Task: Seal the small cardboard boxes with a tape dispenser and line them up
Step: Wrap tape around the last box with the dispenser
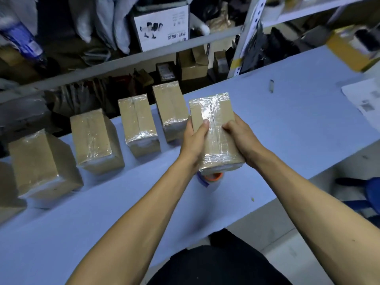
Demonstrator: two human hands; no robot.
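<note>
From the head camera, both hands hold one taped cardboard box above the pale blue table: the left hand grips its left side with the thumb laid across the shiny top, and the right hand clamps the right side with fingers curled round the edge. The held box is wrapped in clear tape (glare runs down its middle seam). Just under its near end a tape roll with an orange core peeks out on the table. To the left, four sealed boxes stand in a row along the far edge: the nearest, next, third, and leftmost. Cluttered shelves rise behind, and printed papers lie at the right
</note>
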